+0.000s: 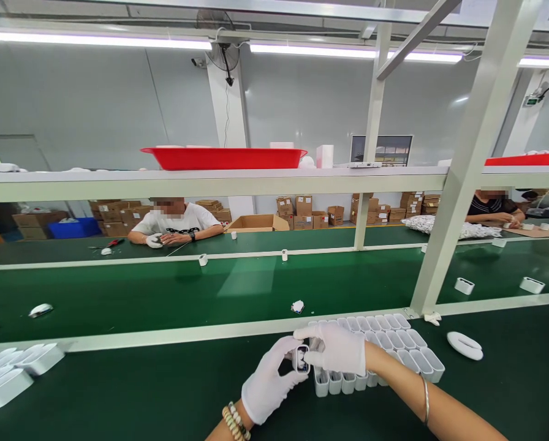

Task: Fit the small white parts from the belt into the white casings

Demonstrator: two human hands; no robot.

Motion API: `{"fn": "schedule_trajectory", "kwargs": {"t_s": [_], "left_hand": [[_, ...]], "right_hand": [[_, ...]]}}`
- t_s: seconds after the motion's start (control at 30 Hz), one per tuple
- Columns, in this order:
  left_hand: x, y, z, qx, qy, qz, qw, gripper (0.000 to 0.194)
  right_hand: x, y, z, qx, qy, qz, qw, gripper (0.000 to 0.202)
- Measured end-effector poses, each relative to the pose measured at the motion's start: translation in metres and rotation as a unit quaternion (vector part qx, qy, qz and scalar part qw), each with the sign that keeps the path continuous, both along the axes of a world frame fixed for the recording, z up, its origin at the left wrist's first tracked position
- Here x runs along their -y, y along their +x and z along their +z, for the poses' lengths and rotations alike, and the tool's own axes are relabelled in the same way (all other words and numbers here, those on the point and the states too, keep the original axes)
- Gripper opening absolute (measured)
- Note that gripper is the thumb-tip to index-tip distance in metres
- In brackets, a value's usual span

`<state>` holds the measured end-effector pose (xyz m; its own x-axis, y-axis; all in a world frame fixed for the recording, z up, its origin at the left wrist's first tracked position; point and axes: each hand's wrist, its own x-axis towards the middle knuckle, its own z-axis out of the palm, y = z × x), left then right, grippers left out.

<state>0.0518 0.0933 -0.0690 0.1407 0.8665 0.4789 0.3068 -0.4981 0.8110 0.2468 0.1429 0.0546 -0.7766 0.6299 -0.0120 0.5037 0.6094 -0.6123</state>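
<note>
My left hand (272, 380), in a white glove, grips a small white plastic housing (301, 369) between thumb and fingers. The open end of the housing faces me and shows a darker part inside, too small to make out. My right hand (336, 348), gloved as well, is closed on the same housing from the right, its fingers over the top and at the opening. Beneath and behind the right hand, rows of white oval cups (410, 352) stand close together on the dark green table, partly hidden by that hand.
More white cups (19, 370) stand at the left. A white oval ring-like piece (465, 346) lies at right, near a post (467, 165). Beyond a pale rail, a green belt (164, 300) carries scattered white parts. Two co-workers sit across. A red tray (228, 159) rests on the shelf.
</note>
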Motion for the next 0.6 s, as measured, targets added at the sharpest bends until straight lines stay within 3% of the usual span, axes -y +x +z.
{"fn": "schedule_trajectory", "kwargs": {"t_s": [0.23, 0.5, 0.6], "left_hand": [[-0.002, -0.002, -0.001, -0.015, 0.000, 0.015, 1.000, 0.043], [-0.003, -0.001, -0.005, 0.025, 0.011, 0.010, 1.000, 0.038], [-0.003, 0.000, -0.004, 0.038, 0.011, 0.012, 0.999, 0.037]], "right_hand": [[0.012, -0.008, 0.000, -0.013, 0.096, 0.011, 0.995, 0.026], [0.002, -0.002, 0.004, -0.050, 0.067, -0.010, 0.996, 0.036], [0.005, -0.002, 0.006, -0.057, 0.061, 0.016, 0.996, 0.034]]}}
